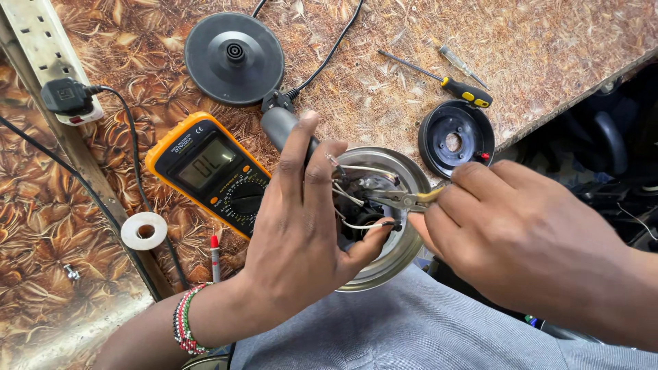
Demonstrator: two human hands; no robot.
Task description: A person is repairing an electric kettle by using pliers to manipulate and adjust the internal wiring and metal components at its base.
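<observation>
At frame centre, my left hand (301,226) clasps the upturned kettle (384,219) on my lap, steadying its exposed wires (356,199); my right hand (521,240) closes around pliers (401,199) reaching inside. The multimeter (209,171) lies left, readable.

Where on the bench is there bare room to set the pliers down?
Bare bench lies right of the screwdrivers, up to the far edge. A smaller patch sits between the kettle base and the screwdrivers. Crowded: around the multimeter, tape roll and power strip.
</observation>
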